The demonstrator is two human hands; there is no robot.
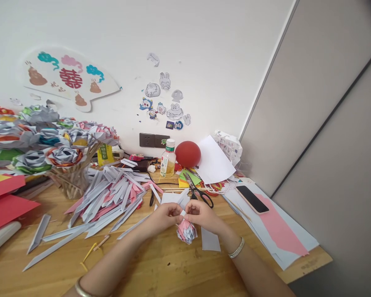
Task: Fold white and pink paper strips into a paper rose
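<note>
A: What are the two hands doing, please?
B: The left hand [164, 216] pinches the far end of a pink and white flower [187, 233] between thumb and fingers. The right hand [203, 214] pinches the same end from the other side, so the thumbs are near each other.
A: And where exactly is this flower?
B: Between the hands, over the worktop [160, 268], with its petals toward the person. Whether it touches the wood, I cannot tell.
A: Which things are near?
B: Just beyond the right hand are the scissors [200, 193], and a white slip [210, 240] lies beside it. To the left is a heap of strips [117, 192]; to the right, a phone [252, 199].
</note>
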